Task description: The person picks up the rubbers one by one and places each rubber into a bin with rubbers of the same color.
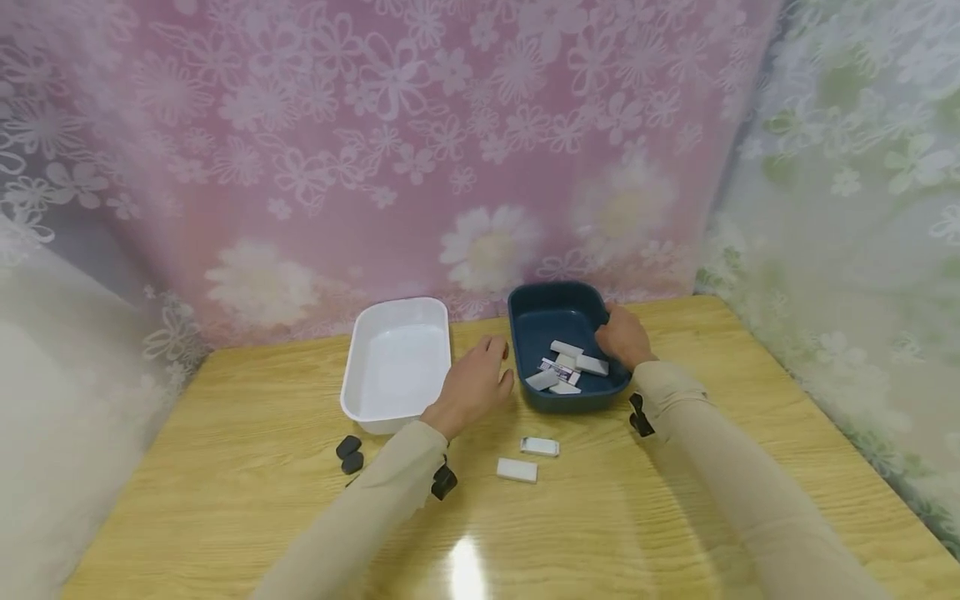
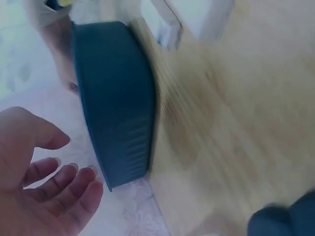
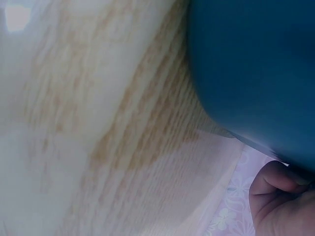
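Note:
A dark blue bin [image 1: 555, 300] stands at the back of the table, with several small white blocks [image 1: 566, 367] lying loosely in its near half. My right hand [image 1: 626, 335] grips the bin's right rim; the right wrist view shows that hand [image 3: 285, 201] with bent fingers at the blue wall [image 3: 256, 73]. Beside the bin's left side hovers my left hand [image 1: 474, 385], fingers loosely bent and holding nothing. In the left wrist view a gap separates this hand [image 2: 49, 187] from the bin [image 2: 115, 98]. Two white blocks, one nearer [image 1: 517, 470] and one farther [image 1: 540, 447], lie before the bin.
A white bin [image 1: 397, 358] with nothing visible inside stands left of my left hand. Several small black pieces [image 1: 351, 454] lie in front of it. The wooden table [image 1: 247, 467] meets a flowered pink curtain [image 1: 337, 217] behind both bins.

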A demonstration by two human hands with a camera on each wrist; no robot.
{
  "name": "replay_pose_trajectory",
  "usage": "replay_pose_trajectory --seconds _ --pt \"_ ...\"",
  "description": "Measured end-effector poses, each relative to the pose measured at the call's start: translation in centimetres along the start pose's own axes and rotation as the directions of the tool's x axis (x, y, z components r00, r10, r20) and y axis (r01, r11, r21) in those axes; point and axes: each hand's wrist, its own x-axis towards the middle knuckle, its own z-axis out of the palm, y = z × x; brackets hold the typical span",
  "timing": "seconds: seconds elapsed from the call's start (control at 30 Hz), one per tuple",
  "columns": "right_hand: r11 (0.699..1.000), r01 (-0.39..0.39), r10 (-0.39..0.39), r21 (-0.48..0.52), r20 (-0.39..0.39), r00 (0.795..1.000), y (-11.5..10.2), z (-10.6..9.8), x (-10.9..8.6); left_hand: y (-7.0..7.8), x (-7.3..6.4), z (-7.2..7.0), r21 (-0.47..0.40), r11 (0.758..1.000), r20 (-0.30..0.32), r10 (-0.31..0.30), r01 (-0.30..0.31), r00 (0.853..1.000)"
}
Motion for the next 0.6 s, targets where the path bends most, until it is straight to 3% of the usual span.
replay_pose_trajectory --seconds 0.13,0.27,0.43,0.6 --pt "1.0 0.007 -0.007 -0.004 -0.012 1.0 0.2 -0.4 0.3 0.1 -1.0 -0.6 -0.064 0.996 0.031 0.06 -0.058 0.998" --pt "1.0 0.0 0.0 -0.006 0.001 1.0 0.3 -0.7 0.4 0.4 -2.2 -1.0 -0.077 0.989 0.122 0.132 -0.123 0.984" --pt "1.0 -0.006 0.006 -0.008 0.018 1.0 0.1 -0.5 0.3 0.9 -4.5 -0.5 -0.106 0.983 0.278 0.177 -0.153 0.944" --pt "1.0 -0.003 0.003 -0.019 0.024 1.0 -0.2 0.0 0.1 1.3 -6.5 0.4 -0.03 0.968 0.362 0.244 -0.25 0.9"
